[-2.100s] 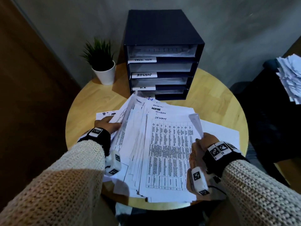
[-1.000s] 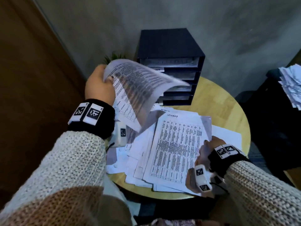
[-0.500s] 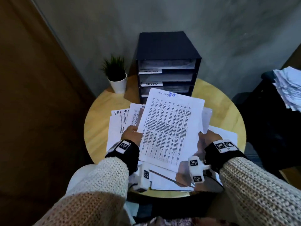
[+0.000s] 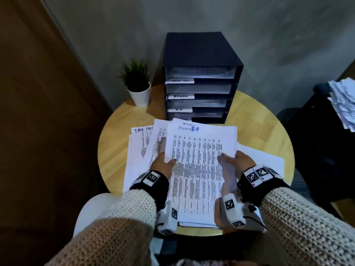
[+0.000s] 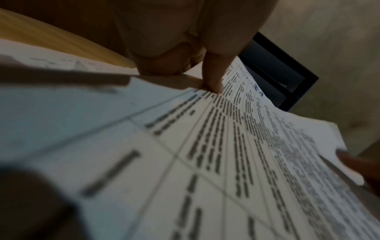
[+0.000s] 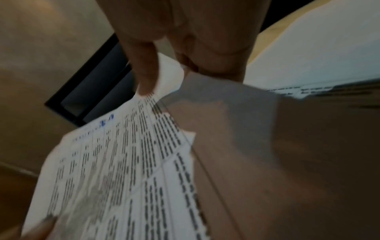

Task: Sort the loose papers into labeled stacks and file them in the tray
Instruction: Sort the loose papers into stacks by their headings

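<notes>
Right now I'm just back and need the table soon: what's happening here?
A person is sorting papers. Their left hand and right hand hold a printed sheet by its side edges over other papers on the round table. The labelled black tray stands behind; this sheet isn't filed yet.

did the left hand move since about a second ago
Yes. The left hand was raised beside the file tray with a sheet; now it is down over the table, holding the printed stack.
</notes>
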